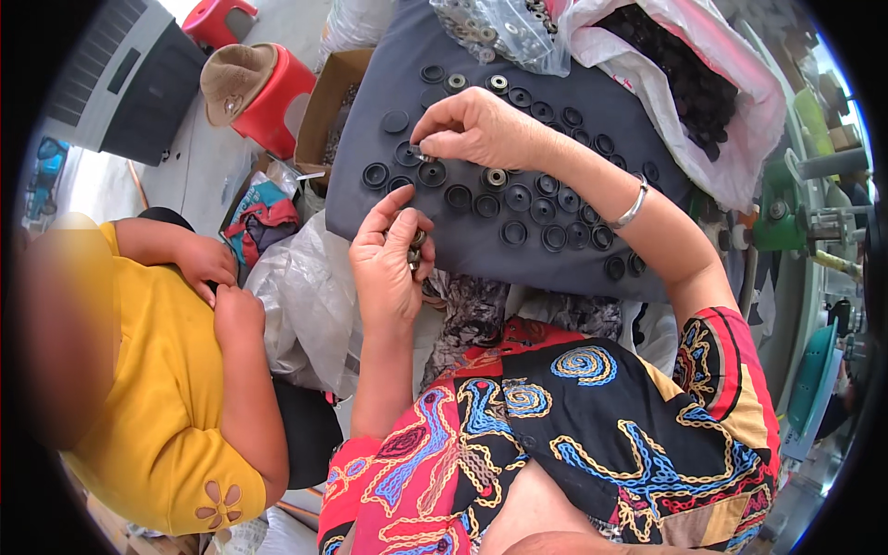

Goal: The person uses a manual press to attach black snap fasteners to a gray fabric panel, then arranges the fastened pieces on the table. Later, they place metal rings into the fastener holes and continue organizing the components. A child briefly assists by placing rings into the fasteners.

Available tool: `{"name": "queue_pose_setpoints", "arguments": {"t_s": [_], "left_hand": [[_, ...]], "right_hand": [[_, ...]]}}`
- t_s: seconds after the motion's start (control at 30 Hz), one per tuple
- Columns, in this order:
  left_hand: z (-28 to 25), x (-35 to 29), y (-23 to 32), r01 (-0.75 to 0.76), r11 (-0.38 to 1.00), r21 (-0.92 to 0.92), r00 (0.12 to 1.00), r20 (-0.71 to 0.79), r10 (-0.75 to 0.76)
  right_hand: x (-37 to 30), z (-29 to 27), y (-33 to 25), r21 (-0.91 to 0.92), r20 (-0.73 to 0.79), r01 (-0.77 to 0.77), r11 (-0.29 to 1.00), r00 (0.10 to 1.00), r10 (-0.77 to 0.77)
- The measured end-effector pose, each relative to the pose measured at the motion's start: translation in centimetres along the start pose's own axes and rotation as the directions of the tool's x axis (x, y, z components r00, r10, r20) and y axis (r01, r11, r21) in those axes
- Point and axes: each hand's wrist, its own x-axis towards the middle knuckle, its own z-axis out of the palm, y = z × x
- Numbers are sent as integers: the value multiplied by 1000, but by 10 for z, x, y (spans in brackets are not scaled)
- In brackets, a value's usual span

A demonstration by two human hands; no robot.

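Many round black plastic caps (517, 197) with raised rims lie spread over a dark grey cloth-covered table (370, 213). A few have a shiny ball bearing (496, 178) seated in the middle. My left hand (387, 268) is curled at the near left edge, holding several small metal bearings (416, 248) between fingers and palm. Over the left part of the caps, my right hand (481, 129) pinches a small metal piece that looks like a bearing (418, 153). Its fingertips are just above a black cap (431, 173); whether they touch it I cannot tell.
Behind the caps lies a clear plastic bag (509, 35) of bearings, beside a white sack (758, 102) of black parts. A cardboard box (324, 102) stands left of the table, near a red stool (282, 97) with a hat. A person in yellow (171, 370) sits close on my left.
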Motion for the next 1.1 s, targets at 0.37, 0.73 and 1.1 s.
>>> {"name": "queue_pose_setpoints", "arguments": {"t_s": [0.37, 0.73, 1.1], "left_hand": [[5, 7, -7, 146, 952, -268, 979, 179, -100], [15, 1, -5, -53, 995, -84, 996, 66, 59], [10, -4, -3, -30, 999, -27, 992, 125, 34]], "right_hand": [[-26, 36, -7, -151, -79, 264, 953, 957, -278], [-34, 51, -10, -186, -194, 222, 957, 946, -258], [-36, 44, -14, -188, -66, 231, 955, 967, -246]]}}
